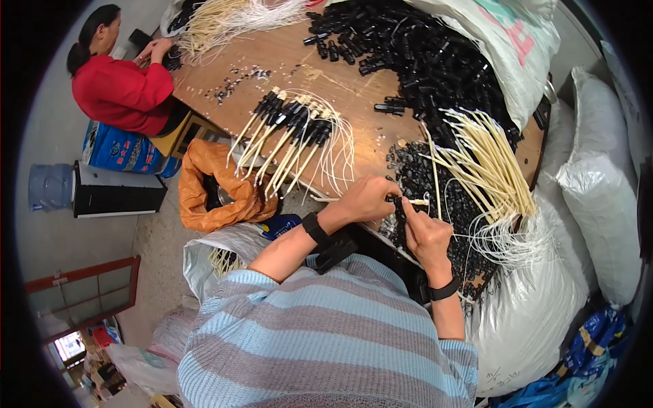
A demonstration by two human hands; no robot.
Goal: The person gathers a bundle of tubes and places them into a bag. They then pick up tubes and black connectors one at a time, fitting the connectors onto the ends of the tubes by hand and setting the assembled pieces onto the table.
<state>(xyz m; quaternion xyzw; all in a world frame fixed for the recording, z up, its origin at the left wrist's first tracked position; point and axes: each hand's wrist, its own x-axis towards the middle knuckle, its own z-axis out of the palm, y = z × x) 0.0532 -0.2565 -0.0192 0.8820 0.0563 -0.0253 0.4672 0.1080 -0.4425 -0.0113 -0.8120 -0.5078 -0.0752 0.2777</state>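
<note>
My left hand (371, 198) and my right hand (427, 234) meet at the table's near edge, both closed on a small black plastic part (400, 202). A cream stick end shows beside the right fingers, and another pokes out by the left hand; the fingers hide how they join the part. Left of my hands lies a row of cream sticks with black plastic heads (299, 126) and looped white cords. Just beyond my right hand spreads a pile of small black pieces (415, 166). A bundle of cream sticks (486, 163) with white cords lies to the right.
A large heap of black plastic parts (435, 61) covers the table's far right, below a white woven sack (510, 47). Another person in a red top (122, 92) works at the far left. An orange sack (204, 211) stands below the table edge. Stuffed white sacks (598, 190) line the right.
</note>
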